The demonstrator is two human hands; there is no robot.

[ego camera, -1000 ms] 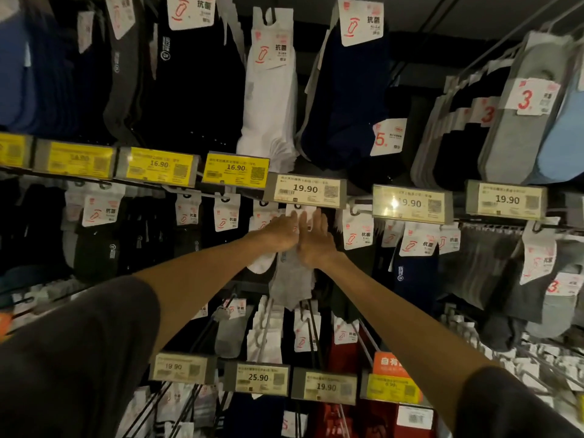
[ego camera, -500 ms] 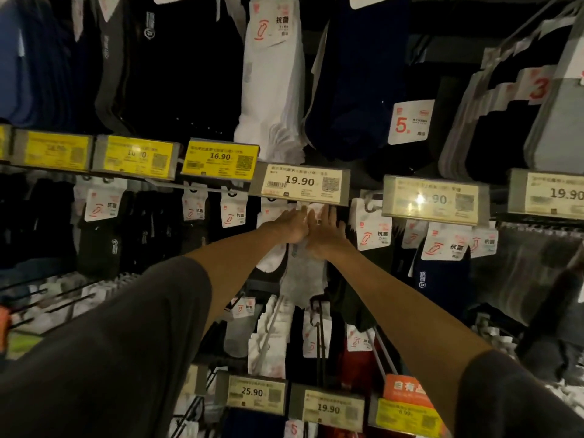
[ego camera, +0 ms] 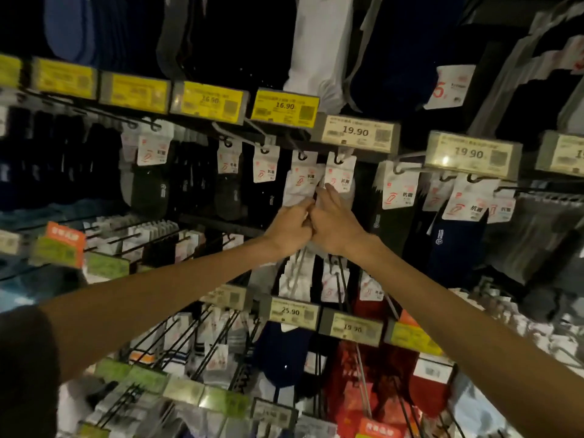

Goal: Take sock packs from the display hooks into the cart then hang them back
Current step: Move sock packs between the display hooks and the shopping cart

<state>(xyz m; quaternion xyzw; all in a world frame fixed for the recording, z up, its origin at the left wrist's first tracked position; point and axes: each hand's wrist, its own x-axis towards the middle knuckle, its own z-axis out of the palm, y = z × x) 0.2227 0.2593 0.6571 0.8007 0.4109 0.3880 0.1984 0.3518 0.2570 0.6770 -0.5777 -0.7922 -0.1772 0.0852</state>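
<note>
Left hand (ego camera: 289, 227), right hand (ego camera: 336, 221) lowered, at two white sock packs (ego camera: 300, 184)

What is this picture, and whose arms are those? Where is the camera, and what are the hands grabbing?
There is no robot here. These are a person's two bare arms. The picture comes from a camera worn on the person's head, looking forward at a shop wall, so you see what they see. The wall is full of sock packs hanging on metal hooks, with price tags above them, such as the 19.90 tag. The left hand curls its fingers round a white sock pack that hangs on its hook. The right hand is close beside it and reaches fingers up to the card of the neighbouring white pack. I cannot tell whether it pinches that card. No cart shows in this picture.
</note>
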